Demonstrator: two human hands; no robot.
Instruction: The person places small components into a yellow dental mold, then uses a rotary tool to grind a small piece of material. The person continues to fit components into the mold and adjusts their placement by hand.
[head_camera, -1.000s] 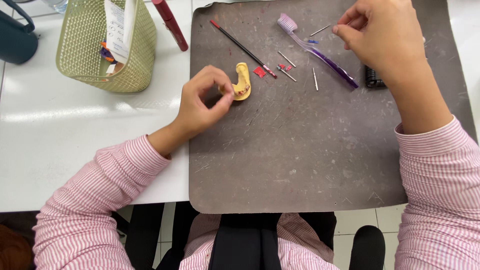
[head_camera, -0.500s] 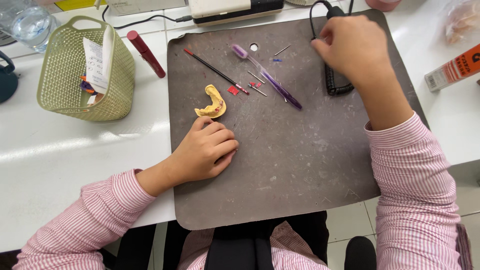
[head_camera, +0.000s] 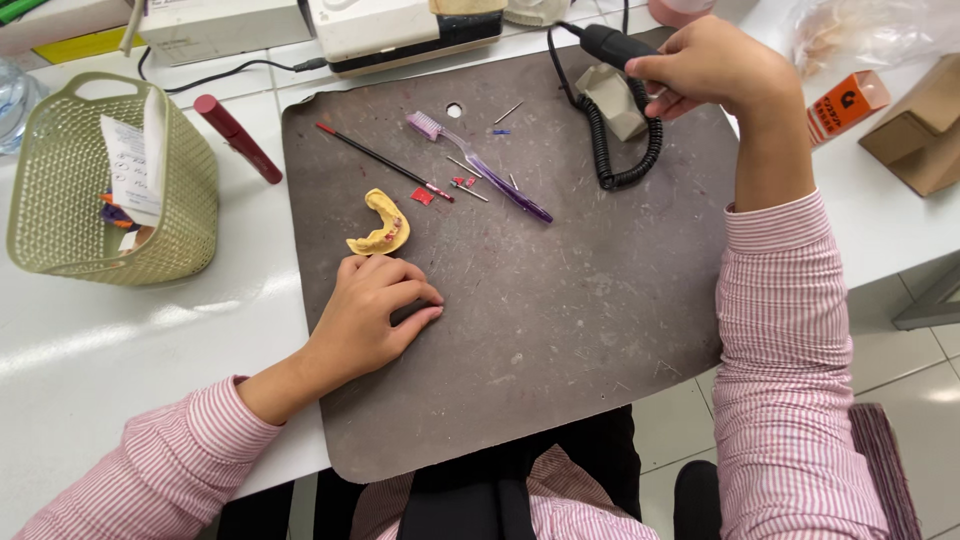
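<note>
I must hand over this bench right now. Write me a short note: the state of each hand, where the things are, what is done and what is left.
Left hand: empty, resting flat on the grey mat, just below the yellow dental cast.
Right hand: gripping the black handpiece on its coiled cord, at the mat's far edge.
Purple toothbrush, thin brush and small burs lie mid-mat.
Done: handpiece picked up.
Left: cast not yet in hand.

Bright, even overhead light; soft glare streaks the white table (head_camera: 120, 340) at lower left. Shadows are faint, focus sharp, with slight wide-angle bending at the edges.
</note>
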